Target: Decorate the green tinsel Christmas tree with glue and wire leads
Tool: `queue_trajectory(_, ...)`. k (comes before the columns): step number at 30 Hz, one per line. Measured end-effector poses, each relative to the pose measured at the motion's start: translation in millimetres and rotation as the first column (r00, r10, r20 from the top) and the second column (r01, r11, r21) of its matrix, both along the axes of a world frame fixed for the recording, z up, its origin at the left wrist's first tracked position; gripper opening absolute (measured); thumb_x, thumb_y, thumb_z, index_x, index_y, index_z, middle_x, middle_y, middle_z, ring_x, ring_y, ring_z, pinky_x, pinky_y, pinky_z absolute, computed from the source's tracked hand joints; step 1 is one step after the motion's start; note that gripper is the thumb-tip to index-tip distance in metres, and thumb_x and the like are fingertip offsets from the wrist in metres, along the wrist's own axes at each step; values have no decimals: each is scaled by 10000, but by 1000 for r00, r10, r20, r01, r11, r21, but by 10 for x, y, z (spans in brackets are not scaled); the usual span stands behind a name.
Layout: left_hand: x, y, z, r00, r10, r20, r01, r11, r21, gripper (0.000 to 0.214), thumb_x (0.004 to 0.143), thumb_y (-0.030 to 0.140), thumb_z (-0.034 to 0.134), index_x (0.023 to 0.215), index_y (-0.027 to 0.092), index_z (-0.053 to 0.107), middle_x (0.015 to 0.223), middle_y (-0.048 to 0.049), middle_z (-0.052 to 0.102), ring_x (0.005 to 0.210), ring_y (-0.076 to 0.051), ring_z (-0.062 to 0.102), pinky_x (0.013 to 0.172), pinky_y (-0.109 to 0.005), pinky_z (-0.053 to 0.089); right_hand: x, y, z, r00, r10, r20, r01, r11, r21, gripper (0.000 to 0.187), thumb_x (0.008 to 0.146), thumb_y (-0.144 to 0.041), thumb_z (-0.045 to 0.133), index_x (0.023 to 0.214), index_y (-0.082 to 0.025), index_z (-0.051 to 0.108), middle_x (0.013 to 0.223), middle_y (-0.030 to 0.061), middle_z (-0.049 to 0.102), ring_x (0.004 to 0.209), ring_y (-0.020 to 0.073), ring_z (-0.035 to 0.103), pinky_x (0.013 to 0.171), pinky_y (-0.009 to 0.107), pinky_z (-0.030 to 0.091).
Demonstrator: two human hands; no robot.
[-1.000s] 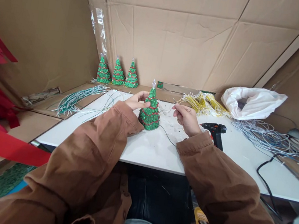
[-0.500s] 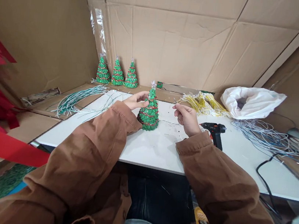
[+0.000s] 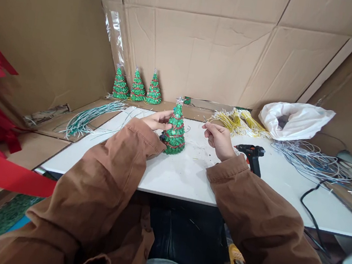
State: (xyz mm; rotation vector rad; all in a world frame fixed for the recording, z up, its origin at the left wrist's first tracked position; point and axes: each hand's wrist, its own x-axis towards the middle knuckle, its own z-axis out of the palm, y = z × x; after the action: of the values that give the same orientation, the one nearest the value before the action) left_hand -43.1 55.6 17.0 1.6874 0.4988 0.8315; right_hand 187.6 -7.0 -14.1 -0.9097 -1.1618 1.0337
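A small green glitter tree (image 3: pixel 175 128) with red bands and a silver star top stands on the white table (image 3: pixel 186 177). My left hand (image 3: pixel 157 119) grips it near the top from the left side. My right hand (image 3: pixel 216 138) is just right of the tree, its fingers pinched on a thin wire (image 3: pixel 204 119) whose end sticks up above them. Both arms wear brown sleeves.
Three more green trees (image 3: pixel 137 86) stand at the back left. Green-white wires (image 3: pixel 89 115) lie left, yellow wires (image 3: pixel 238 121) behind, grey wires (image 3: pixel 309 159) right. A black glue gun (image 3: pixel 251 155) with its cord sits by my right wrist. A white bag (image 3: pixel 294 120) lies behind. Cardboard walls surround.
The tree has shifted slightly left and back with my left hand. The dark wire that trailed across the table from my right hand is drawn in and no longer lies there.
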Motion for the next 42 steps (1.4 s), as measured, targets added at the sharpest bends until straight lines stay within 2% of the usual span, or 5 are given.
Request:
queue_trajectory(7,-27,124,-91,969,224,-107,-207,967,150,647,416,354,861,997,187,632,1058,-65,644,1033,-266,591,940,-396,427,-6,-12,12,1000,-11,16,11,1000,-11,358,618,-482,708,693,-141,627,464,-55,490,317,6,225,326,199,101)
queue_trajectory(13,-156,206,-67,981,-62,-182,88,987,136,601,539,394,819,1066,187,619,1112,-101,642,1065,-267,580,909,-373,445,-7,-10,8,1000,-11,11,11,1000,-11,374,618,-473,704,715,-120,628,460,-61,487,310,1,229,326,195,100)
queue_trajectory(26,-85,144,-48,986,43,-158,-21,991,136,616,385,379,870,905,145,635,922,-111,665,850,-262,645,797,-404,483,-10,-2,-7,999,-11,43,11,1000,6,371,639,-475,686,724,-119,626,452,-65,480,306,4,230,325,198,106)
queue_trajectory(33,-32,185,-147,938,322,-128,-283,925,253,673,350,445,862,871,138,568,931,-94,625,896,-253,614,832,-428,465,1,-12,0,989,-6,147,4,1000,14,361,680,-483,637,751,-129,624,469,-64,469,331,17,220,352,208,116)
queue_trajectory(42,13,52,-114,971,160,-179,-126,974,190,610,480,395,836,984,145,598,1031,-109,659,955,-258,622,867,-408,467,-121,-127,-62,634,53,772,-286,943,170,391,795,-417,510,528,-132,527,494,-52,290,494,57,221,466,224,172)
